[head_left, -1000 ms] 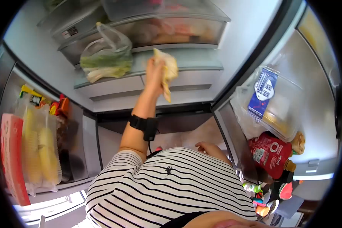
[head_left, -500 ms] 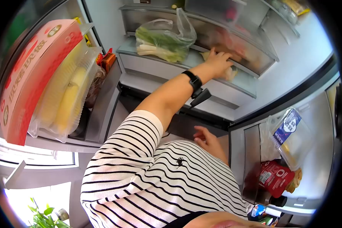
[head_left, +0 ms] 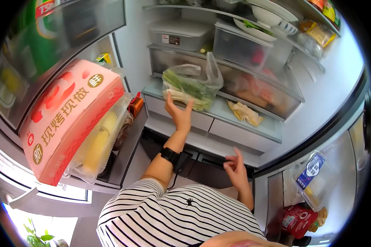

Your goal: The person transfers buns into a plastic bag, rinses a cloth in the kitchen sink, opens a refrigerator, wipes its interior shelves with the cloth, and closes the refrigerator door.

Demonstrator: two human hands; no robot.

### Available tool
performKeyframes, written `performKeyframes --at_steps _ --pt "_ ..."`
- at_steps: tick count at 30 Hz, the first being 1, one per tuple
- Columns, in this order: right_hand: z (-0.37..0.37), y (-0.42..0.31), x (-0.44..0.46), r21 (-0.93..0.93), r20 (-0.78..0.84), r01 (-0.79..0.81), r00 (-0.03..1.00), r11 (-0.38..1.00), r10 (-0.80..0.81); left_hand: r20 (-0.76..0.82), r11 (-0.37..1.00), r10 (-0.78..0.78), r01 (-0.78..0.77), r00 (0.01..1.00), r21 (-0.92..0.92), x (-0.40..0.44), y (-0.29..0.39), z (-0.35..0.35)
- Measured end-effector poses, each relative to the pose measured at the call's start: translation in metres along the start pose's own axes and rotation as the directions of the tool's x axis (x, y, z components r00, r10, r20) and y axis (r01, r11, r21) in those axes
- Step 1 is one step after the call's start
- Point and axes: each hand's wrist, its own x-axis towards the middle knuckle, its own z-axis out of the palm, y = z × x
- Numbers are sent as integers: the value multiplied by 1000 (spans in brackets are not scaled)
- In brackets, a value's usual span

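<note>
My left hand (head_left: 179, 113), with a black band on its wrist, is raised at the lower left edge of a clear plastic bag (head_left: 193, 84) of green and white vegetables. Its fingers are spread and hold nothing; whether they touch the bag is hard to tell. The bag rests on a glass shelf (head_left: 272, 131) of the fridge. A crumpled yellowish-white packet (head_left: 245, 113) lies farther right on that shelf. My right hand (head_left: 236, 166) hangs low before the fridge, fingers apart and holding nothing.
A pink box (head_left: 72, 119) and clear packs of yellow food (head_left: 97, 150) fill the left door shelf. The right door holds a clear plastic box (head_left: 315, 181) and a red pouch (head_left: 299, 220). Above the bag are a drawer (head_left: 288, 105), lidded containers (head_left: 179, 35) and bowls (head_left: 272, 14).
My left hand held the yellowish packet, reached to the shelf's right part and let it go. It has since moved left to the vegetable bag. My right hand has risen slightly, and the view has shifted.
</note>
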Motion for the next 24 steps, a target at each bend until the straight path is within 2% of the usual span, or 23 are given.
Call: performKeyframes --at_steps 2,4,5,8,11,14,17,19,23,24 --pt "2 -24 35 18 -49 49 998 999 -48 59 989 -147 148 987 -15 -12 -12 0" --pt "9 -35 95 -47 -130 241 961 969 -245 140 927 -318 339 938 -163 -22 1 -10" --pt "12 -49 115 -76 -129 268 952 960 -276 202 874 -392 432 898 -223 -29 6 -14" --pt "22 -76 177 -159 -114 317 935 935 -336 277 799 -449 521 849 -300 -36 -8 -20" --pt "40 -60 245 -257 -89 404 894 878 -438 425 678 -472 626 773 -386 -36 -4 -31" --pt "64 -59 257 -238 40 430 900 871 -434 540 615 -500 717 677 -329 -26 5 -44" --pt "87 -62 238 -367 -84 418 875 831 -477 620 605 -464 737 633 -301 -15 -4 -49" --pt "98 -75 222 -378 -167 454 824 807 -542 636 578 -456 750 623 -321 -13 -4 -52" --pt "110 -100 191 -408 -107 574 742 710 -661 647 523 -383 732 660 -437 -10 12 -55" --pt "113 -109 179 -396 -88 603 726 693 -682 681 444 -344 751 646 -488 -9 18 -57"
